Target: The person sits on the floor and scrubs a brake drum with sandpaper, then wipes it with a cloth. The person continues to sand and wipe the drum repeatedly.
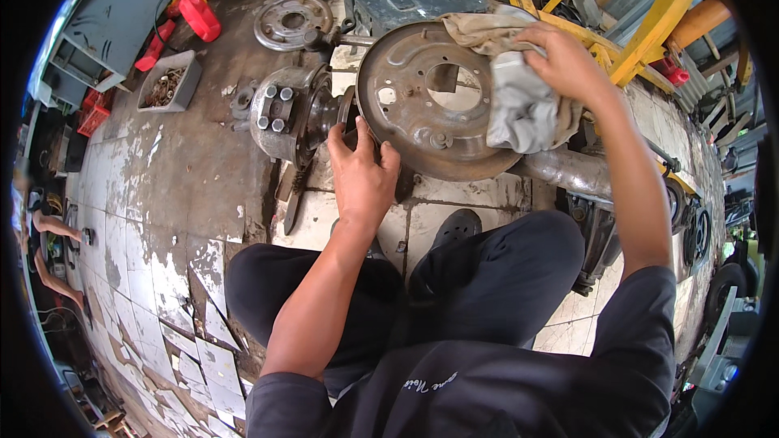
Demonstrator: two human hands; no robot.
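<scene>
Cloth (pixel 523 109), gripped crumpled by the right hand (pixel 561 63), drapes a metal disc (pixel 406 73), left hand (pixel 363 182) at its rim, hold unclear.

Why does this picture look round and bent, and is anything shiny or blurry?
Head view: a fisheye lens, hence black corners and bowed floor tiles near the rim; head view, middle: left hand, right hand and round metal plate look fairly sharp; head view: pale shine on the domed metal part; head view, far left: squeezed, hard to read.
</scene>
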